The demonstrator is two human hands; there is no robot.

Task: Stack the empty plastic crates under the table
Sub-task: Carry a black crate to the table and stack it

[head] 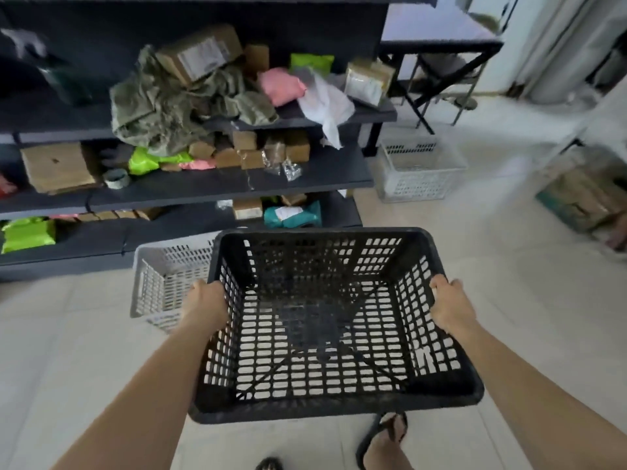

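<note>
A black plastic crate (325, 320), empty, is held above the floor in the lower centre of the frame. Its left rim is gripped by the left hand (205, 308) and its right rim by the right hand (453, 308); the fingers are hidden behind the walls. A grey crate (163, 283) at centre left is partly covered by it. A white crate (419, 167) is seen, blurred, at upper right beside a dark table (437, 39) cut off by the shelves (210, 184).
</note>
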